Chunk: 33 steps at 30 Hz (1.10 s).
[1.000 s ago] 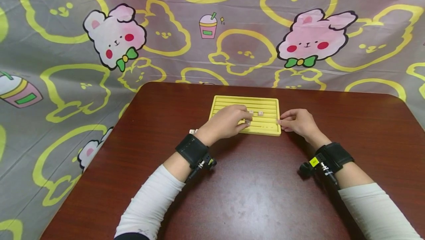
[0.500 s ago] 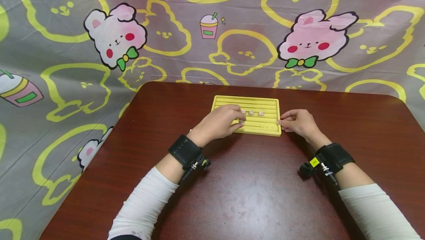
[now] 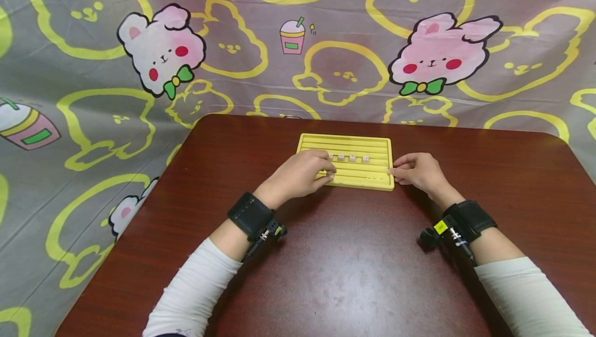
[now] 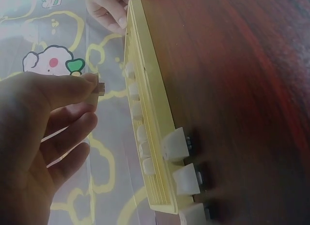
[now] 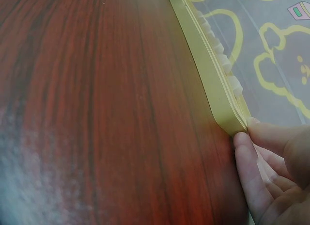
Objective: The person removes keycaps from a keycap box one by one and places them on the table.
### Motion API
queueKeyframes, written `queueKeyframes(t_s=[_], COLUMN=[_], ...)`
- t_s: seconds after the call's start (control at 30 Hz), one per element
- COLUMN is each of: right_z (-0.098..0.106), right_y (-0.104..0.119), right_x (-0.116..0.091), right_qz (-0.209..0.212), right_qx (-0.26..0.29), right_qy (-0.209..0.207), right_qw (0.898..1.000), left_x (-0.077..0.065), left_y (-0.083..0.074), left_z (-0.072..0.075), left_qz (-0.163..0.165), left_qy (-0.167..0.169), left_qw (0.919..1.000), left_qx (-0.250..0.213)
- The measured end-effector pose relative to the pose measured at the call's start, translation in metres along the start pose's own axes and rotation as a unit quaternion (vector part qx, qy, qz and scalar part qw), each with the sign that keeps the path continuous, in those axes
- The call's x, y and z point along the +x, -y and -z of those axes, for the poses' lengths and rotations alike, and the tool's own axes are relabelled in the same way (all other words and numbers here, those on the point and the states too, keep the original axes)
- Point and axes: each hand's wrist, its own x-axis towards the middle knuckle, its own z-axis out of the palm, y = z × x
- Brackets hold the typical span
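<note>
A yellow ridged tray (image 3: 356,181) lies near the far side of the table. Over its left half, my left hand (image 3: 295,175) pinches a small pale keycap (image 4: 101,88) between thumb and forefinger. Other fingers of that hand are loosely bent in the left wrist view. A row of white keycaps (image 3: 365,159) stands in one groove of the tray, its left end hidden behind the left hand. My right hand (image 3: 419,172) pinches the tray's right edge near the front corner, thumb on one side and forefinger on the other, as the right wrist view shows.
Several more keycaps (image 4: 186,180) sit on the brown table (image 3: 363,254) beside the tray, hidden by the left arm in the head view. A patterned cloth (image 3: 335,31) hangs behind the table and along its left side.
My left hand has moved left along the tray, uncovering more keycaps in the row. My right hand stays at the tray's right edge, and the tray has hardly moved.
</note>
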Motion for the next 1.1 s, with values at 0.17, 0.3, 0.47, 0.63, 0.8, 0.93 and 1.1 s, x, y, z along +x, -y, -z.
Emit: queueKeyframes(t_s=[0.17, 0.3, 0.47, 0.63, 0.8, 0.93, 1.1], right_z=[0.0, 0.0, 0.001, 0.002, 0.002, 0.002, 0.001], right_y=[0.0, 0.001, 0.003, 0.002, 0.001, 0.0, 0.0], right_x=[0.0, 0.001, 0.001, 0.001, 0.002, 0.002, 0.002], right_qz=[0.003, 0.0, -0.007, -0.007, -0.006, -0.005, -0.006], right_qx=[0.0, -0.001, -0.001, -0.002, -0.001, 0.002, 0.003], right_qy=[-0.001, 0.0, 0.002, 0.005, 0.006, 0.006, 0.005], right_qw=[1.0, 1.0, 1.0, 1.0, 1.0, 1.0, 1.0], left_x=[-0.003, -0.006, -0.009, -0.011, -0.012, -0.012, -0.013], left_y=[0.002, 0.004, 0.006, 0.005, 0.006, 0.006, 0.006], left_z=[-0.001, -0.001, -0.001, -0.001, -0.003, -0.005, -0.007], left_qz=[0.002, 0.001, 0.005, 0.007, 0.007, 0.006, -0.007], left_qy=[0.001, 0.002, 0.007, 0.02, 0.027, 0.027, 0.027], left_qw=[1.0, 1.0, 1.0, 0.9997, 0.9996, 0.9996, 0.9995], left_qx=[0.004, 0.004, -0.005, -0.01, -0.004, 0.002, 0.013])
